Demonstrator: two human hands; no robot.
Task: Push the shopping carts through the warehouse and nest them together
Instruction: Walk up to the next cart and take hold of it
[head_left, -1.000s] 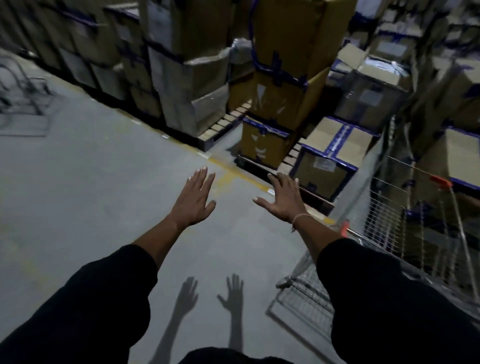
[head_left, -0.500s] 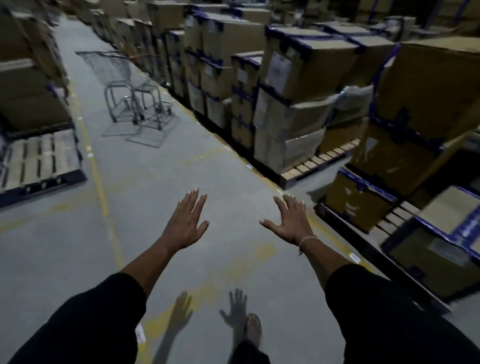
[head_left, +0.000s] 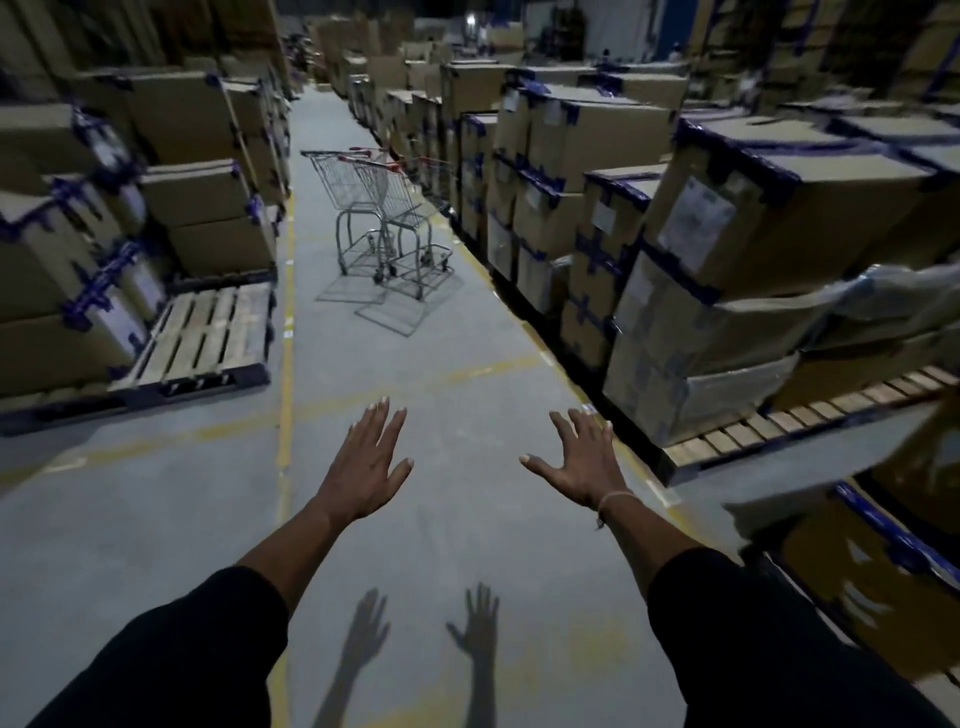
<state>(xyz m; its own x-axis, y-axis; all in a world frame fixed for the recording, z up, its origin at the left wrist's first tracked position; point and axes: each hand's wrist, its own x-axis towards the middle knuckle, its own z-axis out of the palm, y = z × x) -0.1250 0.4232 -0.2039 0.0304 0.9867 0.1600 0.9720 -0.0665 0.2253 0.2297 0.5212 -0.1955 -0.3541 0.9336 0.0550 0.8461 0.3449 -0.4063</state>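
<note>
Two wire shopping carts (head_left: 382, 208) with red handles stand close together down the aisle, one partly pushed into the other, well ahead of me. My left hand (head_left: 366, 465) is stretched out palm down over the grey floor, fingers spread and holding nothing. My right hand (head_left: 584, 460), with a thin bracelet at the wrist, is held out the same way, fingers apart and empty. Both hands are far short of the carts. Black sleeves cover my forearms.
Stacked cardboard boxes (head_left: 613, 171) with blue strapping on pallets line the aisle's right side. More boxes (head_left: 197, 156) and a bare wooden pallet (head_left: 205, 335) stand on the left. Yellow floor lines (head_left: 284, 415) mark the grey aisle that runs to the carts.
The view has swung left, away from a cart at my right side, and now faces down the aisle. The far carts have come to the centre. Both hands stay spread and empty.
</note>
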